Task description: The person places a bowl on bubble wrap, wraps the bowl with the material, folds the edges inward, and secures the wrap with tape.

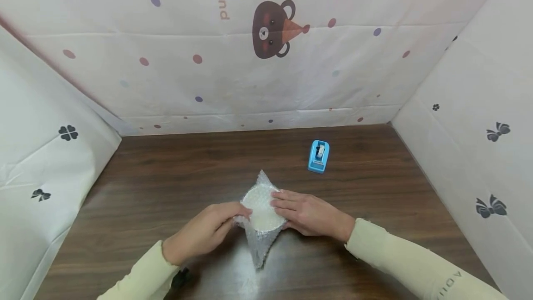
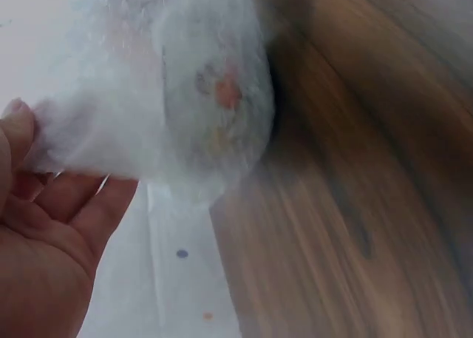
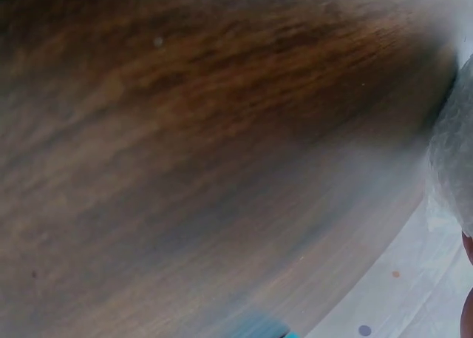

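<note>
A round white bowl-like piece [image 1: 266, 219], loosely wrapped in clear bubble wrap [image 1: 261, 246], sits on the table in the head view. Orange and yellow marks on the piece's side show through the bubble wrap [image 2: 111, 142] in the left wrist view. My left hand [image 1: 210, 228] pinches a flap of that wrap between thumb and fingers at the left side. Across the top right of the bundle, the fingers of my right hand [image 1: 306, 212] lie nearly straight on the wrap. Pointed corners of wrap stick out at the far and near sides.
A light blue tape dispenser [image 1: 319, 156] stands behind and to the right of the bundle on the dark wooden table [image 1: 175, 165]. Printed white sheets form a back wall [image 1: 233, 78] and side walls around the table. A dark object [image 1: 180, 278] shows beside the left sleeve.
</note>
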